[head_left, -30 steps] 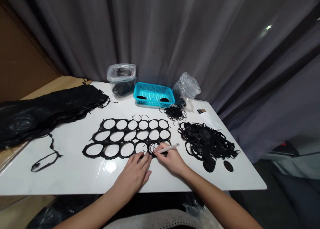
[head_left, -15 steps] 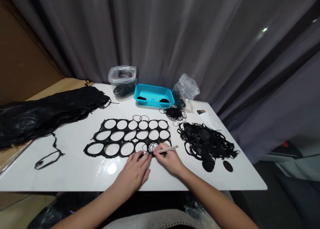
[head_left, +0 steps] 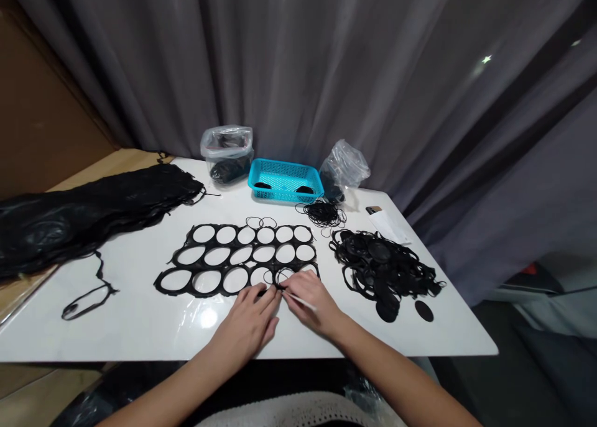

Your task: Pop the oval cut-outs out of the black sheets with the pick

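A black sheet with rows of round holes lies flat on the white table. My left hand rests at its near edge, fingers bent and fingertips down on the black material. My right hand is closed around a thin white stick-like tool, its lower end close to my left fingertips. Thin black rings lie over the holes beside my right fingers. Two more thin rings sit at the far edge of the sheet.
Behind stand a blue basket with black pieces, and two clear bags. A coil of black rings lies before the basket. Black scraps and discs are heaped right. A black sheet stack lies left; a white packet lies at the back right.
The white tool has tilted, its upper end swinging down and toward me. My right hand has turned slightly with it. My left hand stays nearly in place; the whole view has shifted slightly.
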Demonstrator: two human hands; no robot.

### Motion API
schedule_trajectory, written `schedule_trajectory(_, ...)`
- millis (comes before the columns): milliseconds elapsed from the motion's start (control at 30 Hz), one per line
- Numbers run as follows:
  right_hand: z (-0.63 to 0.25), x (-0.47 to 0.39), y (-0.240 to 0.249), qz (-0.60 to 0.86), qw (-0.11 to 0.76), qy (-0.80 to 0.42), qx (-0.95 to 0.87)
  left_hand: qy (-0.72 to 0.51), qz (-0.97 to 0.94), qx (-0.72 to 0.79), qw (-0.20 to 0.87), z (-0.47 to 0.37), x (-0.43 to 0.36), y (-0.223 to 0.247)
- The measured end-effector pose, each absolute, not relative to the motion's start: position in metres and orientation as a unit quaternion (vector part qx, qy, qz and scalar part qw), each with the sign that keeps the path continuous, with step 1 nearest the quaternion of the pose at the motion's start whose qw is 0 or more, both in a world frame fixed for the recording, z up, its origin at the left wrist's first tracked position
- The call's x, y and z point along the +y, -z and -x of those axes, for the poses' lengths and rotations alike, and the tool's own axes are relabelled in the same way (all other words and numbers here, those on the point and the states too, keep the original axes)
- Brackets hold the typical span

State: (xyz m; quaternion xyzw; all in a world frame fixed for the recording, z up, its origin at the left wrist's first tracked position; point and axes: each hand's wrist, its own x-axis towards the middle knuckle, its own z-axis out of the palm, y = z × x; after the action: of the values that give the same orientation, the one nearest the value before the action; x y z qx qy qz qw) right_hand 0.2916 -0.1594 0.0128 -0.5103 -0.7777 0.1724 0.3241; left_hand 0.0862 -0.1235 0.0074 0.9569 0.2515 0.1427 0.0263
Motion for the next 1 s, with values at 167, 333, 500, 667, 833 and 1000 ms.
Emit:
schedule_trajectory(167,-0.309,-0.140,-0.013,0.584,0.442,-0.204,-0.650,-0.151,-0.958,0.241,0.025,-0.085,-0.122,-0.009)
schedule_trajectory(333,-0.375,-0.105,-0.005,0.683,0.617,-0.110,-0.375,-0.169,-0.959,0.228,0.020,-0.079,-0.118,-0.005)
schedule_trajectory(500,-0.421,-0.098,-0.007,0.658,0.708,-0.063,-0.250,-0.159,-0.959,0.225,0.070,-0.097,-0.110,-0.012)
schedule_trajectory(667,-0.416,-0.090,-0.012,0.604,0.751,-0.163,-0.209,-0.119,-0.980,0.066,0.145,-0.174,-0.132,-0.024)
schedule_trajectory(833,-0.409,-0.096,-0.029,0.508,0.786,-0.313,-0.158,-0.070,-0.979,-0.036,0.189,-0.241,-0.158,-0.013)
schedule_trajectory(1000,-0.435,-0.105,-0.047,0.410,0.801,-0.427,-0.092,-0.069,-0.968,-0.064,0.235,-0.255,-0.155,-0.002)
